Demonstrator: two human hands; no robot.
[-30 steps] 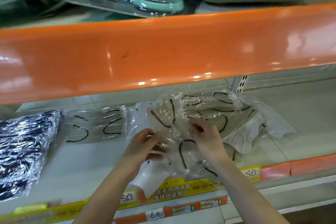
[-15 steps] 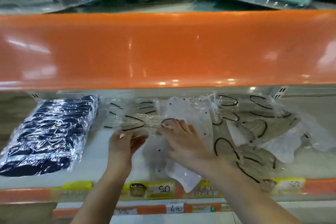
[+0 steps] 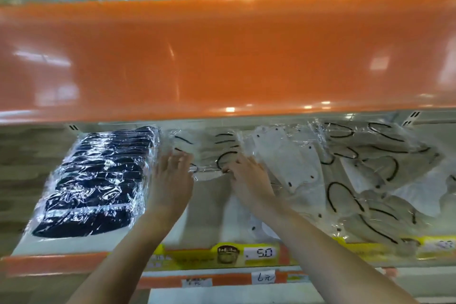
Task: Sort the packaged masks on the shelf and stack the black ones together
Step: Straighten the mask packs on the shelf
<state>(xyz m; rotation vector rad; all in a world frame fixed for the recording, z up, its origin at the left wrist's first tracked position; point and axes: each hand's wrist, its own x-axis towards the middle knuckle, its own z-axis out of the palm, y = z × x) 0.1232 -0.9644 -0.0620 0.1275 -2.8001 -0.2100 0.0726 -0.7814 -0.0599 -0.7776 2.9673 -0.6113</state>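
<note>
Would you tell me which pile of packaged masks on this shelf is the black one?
The black stack at the far left; the packs under both hands and to the right are pale with black ear loops.
</note>
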